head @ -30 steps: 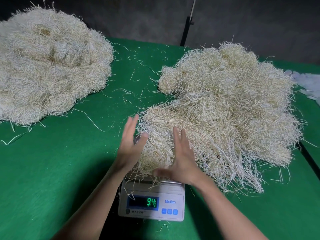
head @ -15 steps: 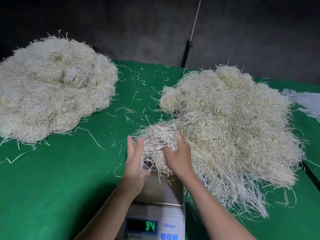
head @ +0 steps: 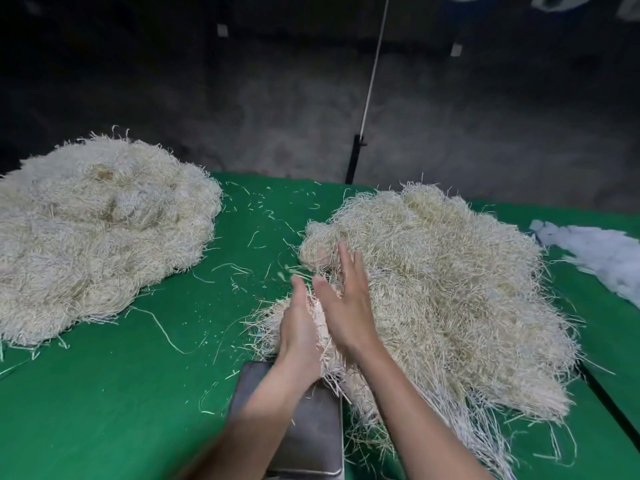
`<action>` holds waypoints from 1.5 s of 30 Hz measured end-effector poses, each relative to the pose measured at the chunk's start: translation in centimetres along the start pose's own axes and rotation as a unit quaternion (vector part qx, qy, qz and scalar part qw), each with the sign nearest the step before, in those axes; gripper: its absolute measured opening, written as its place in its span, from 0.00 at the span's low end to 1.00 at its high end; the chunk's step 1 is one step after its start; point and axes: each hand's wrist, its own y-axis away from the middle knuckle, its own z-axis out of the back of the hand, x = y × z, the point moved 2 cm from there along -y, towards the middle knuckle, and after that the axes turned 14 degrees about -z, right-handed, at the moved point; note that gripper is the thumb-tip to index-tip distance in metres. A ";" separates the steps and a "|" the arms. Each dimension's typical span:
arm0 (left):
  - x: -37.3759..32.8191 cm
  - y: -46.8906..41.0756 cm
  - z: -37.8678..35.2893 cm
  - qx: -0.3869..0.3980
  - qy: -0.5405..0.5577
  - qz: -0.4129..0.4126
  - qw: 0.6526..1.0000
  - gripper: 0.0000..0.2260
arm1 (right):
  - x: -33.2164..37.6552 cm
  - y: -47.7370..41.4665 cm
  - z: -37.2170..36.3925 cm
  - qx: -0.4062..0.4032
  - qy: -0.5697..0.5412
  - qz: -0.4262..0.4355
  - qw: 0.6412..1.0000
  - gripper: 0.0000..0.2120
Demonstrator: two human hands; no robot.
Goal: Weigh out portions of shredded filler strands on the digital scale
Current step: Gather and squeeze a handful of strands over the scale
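– While the left hand (head: 299,327) is standing on edge with its fingers straight, what is it pressing?

– It is pressing a clump of strands (head: 318,318) against the right hand (head: 346,306). That palm is facing it, fingers straight and fanned. Neither hand is curling round anything: the two palms are standing close together with only the clump between them.

– Where is the scale sitting?

– The scale platform (head: 304,431) is lying nearer than the wrists, partly under the left forearm. Its steel is showing mostly bare, with a few strands trailing over its right edge. The display is falling outside the view, so I cannot tell the reading.

– And further out?

– The big pile (head: 450,289) is spreading rightward from the right hand and touching the clump. Well off to the left of the left hand, a second pile (head: 97,237) is resting on the green table (head: 138,393), with loose bits scattered between.

– What am I risking?

– Flat palms are probably giving a weak hold, so strands may be slipping out onto the table. The clump is also tangling with the big pile and could be dragging extra along. Fringe lying on the platform edge may be falsifying the weight.
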 end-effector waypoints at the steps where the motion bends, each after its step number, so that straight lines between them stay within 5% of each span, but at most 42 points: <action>1: 0.1 -0.7 -0.1 -0.013 -0.013 0.001 1.000 0.35 | -0.2 -0.3 0.2 0.018 -0.030 -0.001 0.999 0.27; 3: -1.0 -2.0 0.1 -0.036 -0.029 -0.028 0.999 0.30 | -0.7 1.2 -1.3 0.038 -0.037 0.034 0.998 0.23; 6: -1.4 -2.4 0.0 -0.087 -0.111 -0.102 0.985 0.20 | -0.7 2.3 -2.5 0.061 -0.012 0.026 0.998 0.32; 10: -0.6 -0.6 -1.5 -0.027 -0.100 -0.125 0.987 0.15 | 0.2 -1.0 1.0 0.088 -0.109 -0.051 0.989 0.31; 13: -2.3 -1.5 -1.7 -0.010 -0.197 -0.289 0.937 0.07 | -0.3 0.5 0.3 0.197 -0.235 -0.080 0.949 0.15; 14: -2.7 -2.0 -1.6 -0.023 -0.217 -0.314 0.924 0.03 | -0.7 1.4 -0.3 0.216 -0.261 -0.087 0.937 0.18; 18: -2.2 -2.9 0.1 -0.083 -0.314 -0.362 0.874 0.20 | -2.6 2.1 -2.2 0.216 -0.221 -0.083 0.948 0.33; 19: -1.7 -2.8 0.2 -0.048 -0.346 -0.340 0.873 0.19 | -2.5 2.0 -2.1 0.190 -0.197 -0.082 0.958 0.33; 21: -0.7 -2.7 0.3 0.076 -0.244 -0.181 0.950 0.25 | -2.4 0.4 -1.0 0.126 -0.260 -0.114 0.951 0.21; 23: 0.2 -2.1 0.9 0.124 -0.056 -0.042 0.990 0.32 | -2.7 -1.6 0.4 0.080 -0.380 -0.196 0.901 0.14; 25: 0.8 -1.7 1.3 0.127 -0.007 -0.004 0.992 0.33 | -2.6 -2.9 1.4 0.061 -0.476 -0.237 0.845 0.17; 26: 1.1 -1.5 1.1 0.124 0.008 0.020 0.992 0.33 | -2.4 -2.8 1.1 0.059 -0.469 -0.233 0.850 0.17; 29: 1.2 -1.4 0.0 0.045 0.126 0.037 0.990 0.22 | -2.6 -1.1 -1.1 0.011 -0.257 -0.146 0.955 0.16; 31: 0.8 -2.4 0.2 -0.052 0.071 -0.008 0.996 0.12 | -3.2 -0.4 -1.5 -0.037 -0.160 -0.066 0.984 0.15; 35: 0.7 -2.1 1.3 -0.109 -0.149 -0.091 0.979 0.20 | -1.6 -0.7 0.9 0.057 -0.321 -0.007 0.945 0.18; 37: 1.2 -1.9 0.9 -0.046 -0.231 -0.153 0.960 0.11 | -0.5 -1.4 1.4 0.100 -0.274 0.031 0.956 0.23; 40: 0.9 -1.7 -0.1 0.006 -0.172 -0.153 0.973 0.09 | -0.4 -2.1 1.1 0.077 -0.076 0.059 0.992 0.19; 43: 0.5 -1.1 0.0 0.012 -0.025 -0.136 0.990 0.17 | -1.2 -3.1 1.6 -0.031 -0.164 0.019 0.986 0.11; 45: 0.7 -0.4 -0.4 0.039 -0.065 -0.114 0.991 0.31 | -1.1 -3.6 2.2 -0.097 -0.203 -0.011 0.974 0.10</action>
